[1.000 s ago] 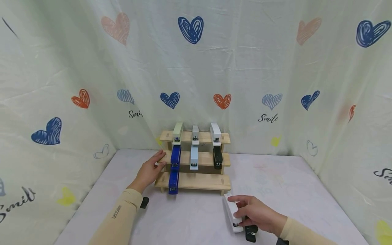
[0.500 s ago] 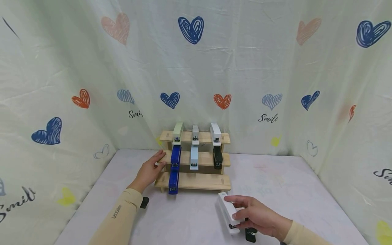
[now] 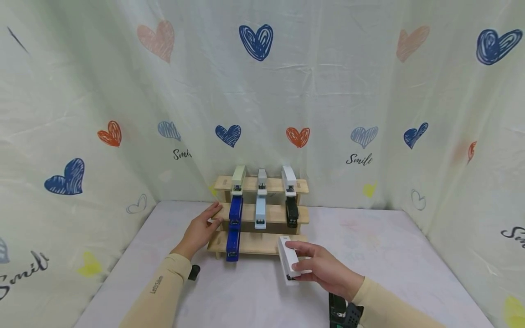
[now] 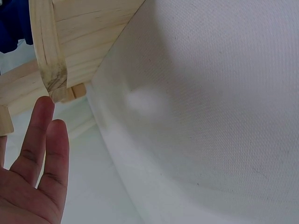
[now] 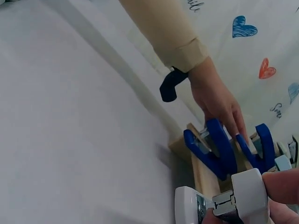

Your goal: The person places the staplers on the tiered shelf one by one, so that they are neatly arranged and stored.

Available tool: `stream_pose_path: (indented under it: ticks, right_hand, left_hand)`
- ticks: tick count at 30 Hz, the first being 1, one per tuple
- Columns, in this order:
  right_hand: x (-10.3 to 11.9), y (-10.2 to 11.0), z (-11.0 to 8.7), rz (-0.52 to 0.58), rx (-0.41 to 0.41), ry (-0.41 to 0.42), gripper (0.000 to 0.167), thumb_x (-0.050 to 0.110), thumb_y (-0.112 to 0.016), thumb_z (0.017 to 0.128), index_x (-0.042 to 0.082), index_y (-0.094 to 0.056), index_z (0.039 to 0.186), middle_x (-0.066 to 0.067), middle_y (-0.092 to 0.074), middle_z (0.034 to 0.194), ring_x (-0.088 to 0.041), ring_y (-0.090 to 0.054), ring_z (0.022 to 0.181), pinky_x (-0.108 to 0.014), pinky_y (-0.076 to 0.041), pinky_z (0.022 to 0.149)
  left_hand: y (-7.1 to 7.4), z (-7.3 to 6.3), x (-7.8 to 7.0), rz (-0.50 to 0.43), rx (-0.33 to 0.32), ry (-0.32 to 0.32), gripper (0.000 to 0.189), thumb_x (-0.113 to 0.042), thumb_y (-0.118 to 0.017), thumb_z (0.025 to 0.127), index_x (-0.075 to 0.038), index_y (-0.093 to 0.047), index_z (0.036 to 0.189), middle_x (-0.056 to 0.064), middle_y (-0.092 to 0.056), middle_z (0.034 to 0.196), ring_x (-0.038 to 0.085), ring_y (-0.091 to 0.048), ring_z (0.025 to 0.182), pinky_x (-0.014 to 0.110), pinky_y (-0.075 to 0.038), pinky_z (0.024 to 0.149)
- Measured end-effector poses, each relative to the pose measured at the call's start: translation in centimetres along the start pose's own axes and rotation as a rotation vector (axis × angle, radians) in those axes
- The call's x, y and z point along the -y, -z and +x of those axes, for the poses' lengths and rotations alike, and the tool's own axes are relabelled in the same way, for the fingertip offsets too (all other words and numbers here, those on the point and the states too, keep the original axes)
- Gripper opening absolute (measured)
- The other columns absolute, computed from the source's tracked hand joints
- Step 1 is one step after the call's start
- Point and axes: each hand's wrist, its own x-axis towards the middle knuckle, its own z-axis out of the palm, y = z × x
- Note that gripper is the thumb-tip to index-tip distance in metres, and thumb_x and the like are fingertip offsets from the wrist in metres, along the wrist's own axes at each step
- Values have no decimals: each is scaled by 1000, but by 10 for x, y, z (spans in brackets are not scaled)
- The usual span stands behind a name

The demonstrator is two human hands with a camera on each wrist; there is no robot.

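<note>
My right hand (image 3: 321,269) pinches a white stapler (image 3: 288,259) in front of the right end of the lowest shelf of a wooden three-tier rack (image 3: 262,243). In the right wrist view the stapler's white end (image 5: 250,193) shows between thumb and fingers. My left hand (image 3: 198,230) rests against the rack's left end at the middle shelf, two fingers (image 4: 57,144) straight in the left wrist view. On the top shelf sit a green stapler (image 3: 239,177), a grey stapler (image 3: 262,181) and a white one (image 3: 289,178). Blue (image 3: 235,210), light blue (image 3: 260,212) and black (image 3: 291,212) staplers occupy the middle shelf.
Another blue stapler (image 3: 233,243) sits at the left of the lowest shelf. A black stapler (image 3: 337,305) lies on the white table (image 3: 246,300), partly hidden by the right wrist. Behind the rack hangs a heart-patterned curtain (image 3: 262,100).
My right hand has lifted the white stapler off the table and carried it left and forward to the lowest shelf's right end. The left hand stays at the rack.
</note>
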Motion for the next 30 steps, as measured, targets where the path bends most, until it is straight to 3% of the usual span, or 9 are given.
stream_pose_path:
  ticks: [7, 17, 25, 30]
  right_hand:
    - [1, -16, 28, -7, -17, 27, 60, -1, -63, 91, 4, -46, 149, -25, -36, 147, -32, -51, 111, -49, -54, 89]
    - [-7, -38, 54, 3, -63, 70, 58, -4, -65, 90, 3, -50, 146, -30, -30, 154, -35, -45, 126, -46, -56, 87]
    - [-7, -47, 62, -31, -85, 102, 58, -4, -65, 90, 2, -50, 146, -31, -33, 152, -42, -44, 130, -49, -54, 89]
    - [-7, -50, 64, -51, -83, 111, 57, -2, -66, 91, 2, -49, 146, -30, -38, 149, -34, -53, 119, -48, -54, 90]
  left_hand:
    - [0, 0, 1, 3, -4, 6, 50, -22, -59, 103, -8, -47, 150, 7, -34, 159, 32, -60, 117, 46, -51, 94]
    - [-1, 1, 0, -11, 0, -2, 51, -22, -60, 102, -7, -47, 149, 6, -35, 159, 32, -59, 118, 46, -51, 93]
    - [-2, 3, 1, -1, 8, 9, 52, -24, -60, 103, -9, -47, 150, 5, -34, 159, 31, -58, 119, 46, -51, 94]
    - [-1, 2, 2, 7, -1, 1, 51, -23, -60, 102, -8, -47, 149, 5, -35, 159, 31, -61, 114, 46, -51, 93]
